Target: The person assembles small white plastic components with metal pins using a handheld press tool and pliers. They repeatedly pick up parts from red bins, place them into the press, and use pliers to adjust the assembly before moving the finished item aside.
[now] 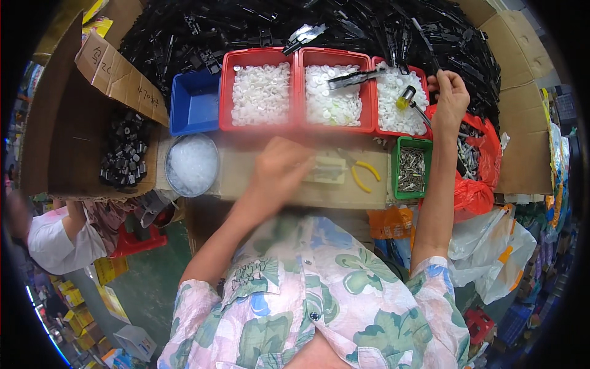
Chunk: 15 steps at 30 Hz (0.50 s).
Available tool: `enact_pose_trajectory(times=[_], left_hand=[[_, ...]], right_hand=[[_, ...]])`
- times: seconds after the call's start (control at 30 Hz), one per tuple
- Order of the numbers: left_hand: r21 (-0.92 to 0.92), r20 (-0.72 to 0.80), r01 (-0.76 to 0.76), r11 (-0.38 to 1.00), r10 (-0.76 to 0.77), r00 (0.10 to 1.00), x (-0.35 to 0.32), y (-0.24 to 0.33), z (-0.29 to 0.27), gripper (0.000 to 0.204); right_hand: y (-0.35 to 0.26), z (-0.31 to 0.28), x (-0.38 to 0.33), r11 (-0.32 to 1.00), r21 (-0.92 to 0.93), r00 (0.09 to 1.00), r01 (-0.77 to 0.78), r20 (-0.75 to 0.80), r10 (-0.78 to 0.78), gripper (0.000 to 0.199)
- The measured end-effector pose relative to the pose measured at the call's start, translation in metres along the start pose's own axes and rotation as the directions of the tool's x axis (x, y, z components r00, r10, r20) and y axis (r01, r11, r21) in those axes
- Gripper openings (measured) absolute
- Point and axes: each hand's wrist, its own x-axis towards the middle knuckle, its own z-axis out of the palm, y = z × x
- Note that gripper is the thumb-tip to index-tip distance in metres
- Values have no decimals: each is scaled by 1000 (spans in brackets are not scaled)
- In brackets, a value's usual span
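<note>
The left hand presses a small pale part on the worktop while the right hand curls around black pieces far right, likely fetching one to fit next.

Bright, even light; fisheye-bent edges; centre motion-blurred.

Left hand at frame centre motion-blurred, fingers and grip unresolved, pale block beside it smeared; right hand at upper right hides whatever it pinches; person at left edge cut off; white parts in red bins too small to identify.
</note>
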Motion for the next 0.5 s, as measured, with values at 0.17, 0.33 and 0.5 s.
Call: enact_pose_trajectory(times=[0.17, 0.33, 0.5], left_hand=[[-601, -5, 325, 730, -409, 912, 3, 10, 5, 29], [-663, 75, 428, 614, -515, 854, 8, 3, 1, 31], [-785, 37, 385, 486, -583, 812, 2, -4, -2, 19]], right_hand=[[-32, 11, -86, 975, 61, 870, -213, 467, 160, 12], [-34, 22, -142, 844, 3, 628, -536, 671, 396, 9], [-35, 18, -144, 843, -8, 588, -539, 713, 382, 9]])
